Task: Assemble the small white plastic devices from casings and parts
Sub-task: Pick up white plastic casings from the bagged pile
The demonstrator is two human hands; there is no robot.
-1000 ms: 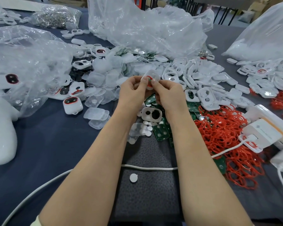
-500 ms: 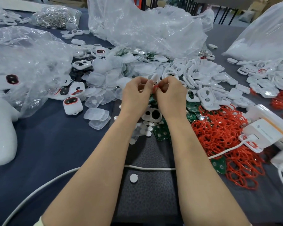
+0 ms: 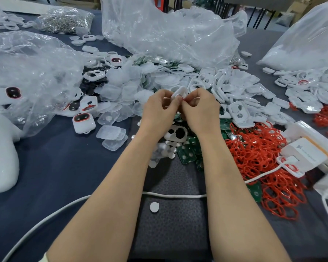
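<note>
Item: one white casing [image 3: 179,92], rounded rim, tilted, raised above the parts heaped on the counter [image 3: 55,167]. I saw my left hand [image 3: 159,108] pinching it, while my right hand [image 3: 199,108] pinched a red ring [image 3: 184,99] at its edge.

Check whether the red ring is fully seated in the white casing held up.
Cannot tell. The left hand and right hand pinch the white casing; only a sliver of red ring shows between them.

Bare forearms [image 3: 110,190], with a pale cream sleeve [image 3: 44,258] edging the left.
</note>
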